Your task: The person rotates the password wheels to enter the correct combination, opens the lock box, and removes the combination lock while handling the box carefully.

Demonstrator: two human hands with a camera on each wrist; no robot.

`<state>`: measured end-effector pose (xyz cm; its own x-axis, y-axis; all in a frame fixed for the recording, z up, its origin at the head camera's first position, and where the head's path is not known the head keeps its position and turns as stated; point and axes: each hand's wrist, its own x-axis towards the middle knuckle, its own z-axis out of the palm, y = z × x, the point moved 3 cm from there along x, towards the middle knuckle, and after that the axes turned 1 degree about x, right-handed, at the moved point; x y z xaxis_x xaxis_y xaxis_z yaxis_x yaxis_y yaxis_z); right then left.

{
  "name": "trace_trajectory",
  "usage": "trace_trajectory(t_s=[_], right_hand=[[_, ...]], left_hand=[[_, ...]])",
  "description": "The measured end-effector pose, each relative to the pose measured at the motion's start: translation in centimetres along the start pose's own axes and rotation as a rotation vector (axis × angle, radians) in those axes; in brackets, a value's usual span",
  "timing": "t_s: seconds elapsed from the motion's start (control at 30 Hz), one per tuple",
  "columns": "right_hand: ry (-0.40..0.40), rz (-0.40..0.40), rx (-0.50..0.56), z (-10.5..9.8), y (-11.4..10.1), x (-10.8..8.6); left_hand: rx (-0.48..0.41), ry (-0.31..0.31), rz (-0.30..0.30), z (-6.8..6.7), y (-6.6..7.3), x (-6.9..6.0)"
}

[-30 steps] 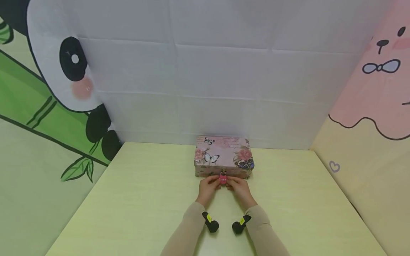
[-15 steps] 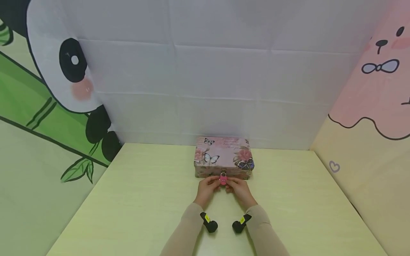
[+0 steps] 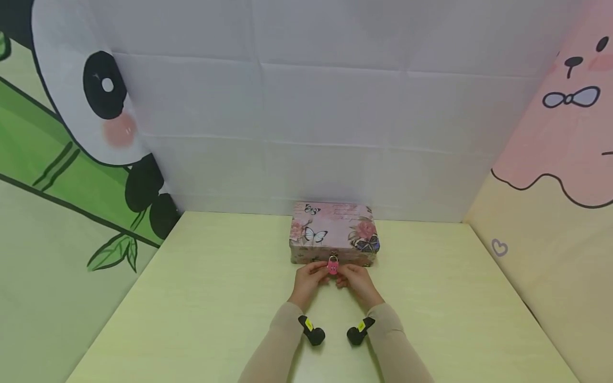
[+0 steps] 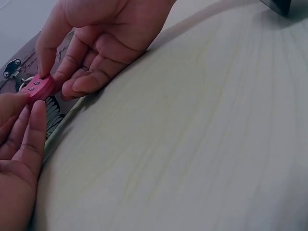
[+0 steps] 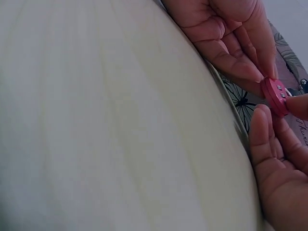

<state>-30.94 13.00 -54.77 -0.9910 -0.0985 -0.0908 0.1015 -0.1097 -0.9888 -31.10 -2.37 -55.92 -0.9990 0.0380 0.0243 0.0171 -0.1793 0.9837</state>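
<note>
A small pink combination padlock (image 3: pixel 332 267) is at the front of a flowered, butterfly-printed box (image 3: pixel 330 226) with its lid down. Its metal shackle meets the box's silver clasp (image 4: pixel 16 70); whether the shackle is locked cannot be made out. My left hand (image 3: pixel 305 283) pinches the padlock's left side between thumb and fingers. From the other side, my right hand (image 3: pixel 359 284) pinches it too. Number dials show on the padlock (image 5: pixel 275 96) in the right wrist view, with fingertips of both hands close around it.
The pale wooden table (image 3: pixel 215 298) spreads out around the box. Behind the box hangs a white cloth wall (image 3: pixel 325 117), with cartoon-printed side walls left and right. A black wrist camera (image 3: pixel 314 334) is strapped to the left wrist, another (image 3: pixel 356 335) to the right.
Both hands keep hold of the padlock at the box front. The left wrist has shifted slightly left, and the padlock's face has tilted a little. The head view has moved slightly.
</note>
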Motion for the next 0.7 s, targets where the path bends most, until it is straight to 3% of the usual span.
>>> trace_trajectory(t_s=[0.2, 0.43, 0.7], right_hand=[[0.033, 0.005, 0.009, 0.11, 0.19, 0.19], [0.073, -0.015, -0.052, 0.28, 0.24, 0.5], [0.078, -0.01, -0.076, 0.44, 0.08, 0.29]], left_hand=[[0.0, -0.002, -0.005, -0.05, -0.14, 0.15], [0.02, -0.007, 0.01, 0.02, -0.14, 0.2], [0.03, -0.01, -0.009, -0.01, -0.27, 0.2]])
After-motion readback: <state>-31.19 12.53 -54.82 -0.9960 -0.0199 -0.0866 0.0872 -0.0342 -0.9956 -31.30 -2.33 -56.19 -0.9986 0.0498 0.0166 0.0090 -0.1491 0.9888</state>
